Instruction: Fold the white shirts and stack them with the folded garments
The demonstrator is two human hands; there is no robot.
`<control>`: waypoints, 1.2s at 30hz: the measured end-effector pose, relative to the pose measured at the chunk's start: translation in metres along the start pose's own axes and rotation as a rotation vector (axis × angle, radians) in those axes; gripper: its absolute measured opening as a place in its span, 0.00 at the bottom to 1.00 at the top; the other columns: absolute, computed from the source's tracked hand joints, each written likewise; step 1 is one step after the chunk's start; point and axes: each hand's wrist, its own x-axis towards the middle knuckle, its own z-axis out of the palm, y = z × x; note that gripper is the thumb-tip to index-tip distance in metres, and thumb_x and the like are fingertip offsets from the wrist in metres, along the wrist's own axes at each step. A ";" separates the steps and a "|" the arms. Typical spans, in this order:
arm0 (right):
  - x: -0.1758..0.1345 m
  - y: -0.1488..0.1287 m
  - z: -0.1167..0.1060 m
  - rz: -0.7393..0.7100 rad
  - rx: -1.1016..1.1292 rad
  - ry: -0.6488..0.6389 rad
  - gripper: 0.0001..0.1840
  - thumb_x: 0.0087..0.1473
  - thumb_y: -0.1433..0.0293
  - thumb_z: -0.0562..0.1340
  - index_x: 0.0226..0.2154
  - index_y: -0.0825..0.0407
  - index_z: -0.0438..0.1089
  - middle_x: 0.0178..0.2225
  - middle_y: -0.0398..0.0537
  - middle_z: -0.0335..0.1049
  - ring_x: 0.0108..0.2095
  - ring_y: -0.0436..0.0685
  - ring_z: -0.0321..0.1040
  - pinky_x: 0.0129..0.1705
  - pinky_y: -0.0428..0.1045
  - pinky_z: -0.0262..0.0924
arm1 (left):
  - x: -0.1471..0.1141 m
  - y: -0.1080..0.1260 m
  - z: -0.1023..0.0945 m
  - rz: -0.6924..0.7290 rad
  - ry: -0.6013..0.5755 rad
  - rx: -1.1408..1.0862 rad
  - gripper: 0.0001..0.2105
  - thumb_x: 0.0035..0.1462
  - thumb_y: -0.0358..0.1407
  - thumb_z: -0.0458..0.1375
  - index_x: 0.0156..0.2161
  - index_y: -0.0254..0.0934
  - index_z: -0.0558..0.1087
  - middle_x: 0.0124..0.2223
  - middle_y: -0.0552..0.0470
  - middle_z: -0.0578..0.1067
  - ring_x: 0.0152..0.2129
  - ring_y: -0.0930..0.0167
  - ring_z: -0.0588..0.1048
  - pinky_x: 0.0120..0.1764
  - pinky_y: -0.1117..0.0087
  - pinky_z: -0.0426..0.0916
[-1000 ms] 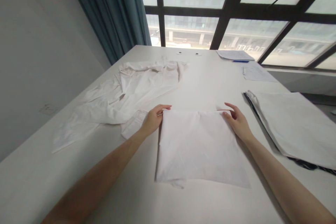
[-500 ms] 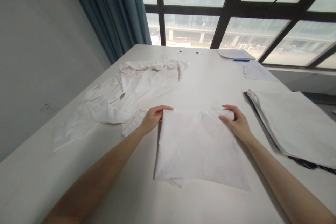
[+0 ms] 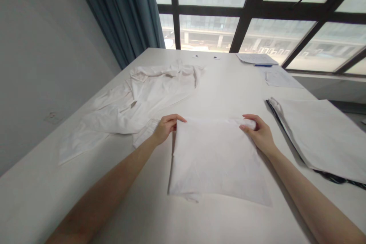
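Item: folded white cloth (image 3: 214, 156), lower centre of frame, on the white surface (image 3: 137, 206). We note our left hand (image 3: 166, 129) grasping its upper-left corner, our right hand (image 3: 260, 135) grasping its upper-right (a thick fold (image 3: 250, 123) shows there). Also listed: rumpled white garment (image 3: 160, 91), left of centre; folded white-and-dark pile (image 3: 326, 137), right edge.

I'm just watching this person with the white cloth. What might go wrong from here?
The loose bit poking out at the near edge of the folded cloth might end up as a lump or crease.

The far right corner bunches in the right hand, so that edge may come out uneven.

The crumpled clothing lies close by the left hand and might get snagged.
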 end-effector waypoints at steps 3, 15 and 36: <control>-0.001 0.000 0.000 -0.006 0.000 0.004 0.21 0.46 0.58 0.68 0.43 0.49 0.72 0.38 0.45 0.73 0.30 0.54 0.63 0.31 0.49 0.57 | -0.001 0.001 -0.001 0.014 -0.018 -0.051 0.09 0.47 0.35 0.56 0.29 0.34 0.78 0.27 0.50 0.73 0.25 0.73 0.69 0.28 0.73 0.65; -0.001 -0.007 -0.004 0.011 0.075 -0.055 0.31 0.46 0.56 0.69 0.52 0.46 0.67 0.44 0.48 0.74 0.41 0.59 0.68 0.42 0.52 0.62 | -0.003 0.001 -0.003 0.086 -0.054 0.186 0.19 0.54 0.46 0.62 0.47 0.36 0.75 0.25 0.58 0.66 0.21 0.77 0.63 0.24 0.78 0.58; -0.001 -0.007 -0.005 0.330 0.343 -0.092 0.22 0.39 0.57 0.73 0.35 0.50 0.74 0.22 0.40 0.68 0.21 0.51 0.62 0.21 0.46 0.56 | 0.003 -0.004 -0.007 -0.012 -0.060 0.075 0.24 0.49 0.47 0.65 0.47 0.32 0.78 0.28 0.52 0.72 0.24 0.75 0.68 0.28 0.75 0.66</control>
